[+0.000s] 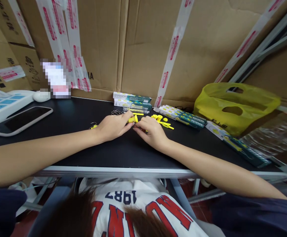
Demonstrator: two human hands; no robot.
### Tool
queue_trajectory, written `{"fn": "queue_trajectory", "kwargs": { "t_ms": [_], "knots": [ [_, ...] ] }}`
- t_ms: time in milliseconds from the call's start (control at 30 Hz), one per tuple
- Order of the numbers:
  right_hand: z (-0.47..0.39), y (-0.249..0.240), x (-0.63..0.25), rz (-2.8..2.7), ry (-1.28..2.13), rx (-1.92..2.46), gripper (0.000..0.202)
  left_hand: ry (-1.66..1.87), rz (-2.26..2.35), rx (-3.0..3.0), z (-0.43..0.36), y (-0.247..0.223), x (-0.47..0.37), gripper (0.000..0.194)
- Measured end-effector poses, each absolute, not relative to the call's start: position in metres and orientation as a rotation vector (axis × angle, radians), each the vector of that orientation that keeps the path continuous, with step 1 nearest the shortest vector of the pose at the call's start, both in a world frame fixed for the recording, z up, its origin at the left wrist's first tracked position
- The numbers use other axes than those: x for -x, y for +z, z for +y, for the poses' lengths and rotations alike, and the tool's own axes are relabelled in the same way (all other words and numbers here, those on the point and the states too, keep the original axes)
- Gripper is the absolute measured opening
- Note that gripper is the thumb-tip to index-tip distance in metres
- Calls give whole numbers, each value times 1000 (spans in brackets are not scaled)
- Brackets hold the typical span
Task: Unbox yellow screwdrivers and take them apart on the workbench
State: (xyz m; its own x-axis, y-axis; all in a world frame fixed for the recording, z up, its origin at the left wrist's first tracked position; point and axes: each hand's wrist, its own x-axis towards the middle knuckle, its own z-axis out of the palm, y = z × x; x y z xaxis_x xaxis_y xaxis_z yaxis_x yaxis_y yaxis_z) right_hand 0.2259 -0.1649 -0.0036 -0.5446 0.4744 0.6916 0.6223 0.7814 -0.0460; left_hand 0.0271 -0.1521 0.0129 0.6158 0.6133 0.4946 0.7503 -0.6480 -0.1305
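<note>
Both hands meet over the middle of the black table [123, 151]. My left hand [115, 125] is closed around a small yellow plastic part [134, 118], which pokes out past the fingertips. Close beside it, my right hand [153, 131] has its fingers pinched together at the end of that part; something thin and small shows there, too tiny to name. Just beyond the right hand lie several loose yellow plastic pieces [166, 124]. Thin dark wire pieces [117, 112] rest behind the left hand, and a small wire hook [93, 125] with a yellow bit sits by the left wrist.
Slim green-and-white boxes [132, 100] are stacked at the back, with more boxes [183, 115] and another [237, 144] to the right. A yellow plastic bag [220, 105] stands at far right. Leftward are a phone [22, 120] and a power strip [7, 105]. Cardboard boxes [143, 49] wall the back.
</note>
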Motion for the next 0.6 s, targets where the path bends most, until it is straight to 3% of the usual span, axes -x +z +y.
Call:
{"fn": "queue_trajectory", "kwargs": {
  "t_ms": [600],
  "knots": [
    [-161, -6, -230, -2373, -253, 770, 24, -413, -1021, 2517, -149, 12, -29, 28]
  ]
}}
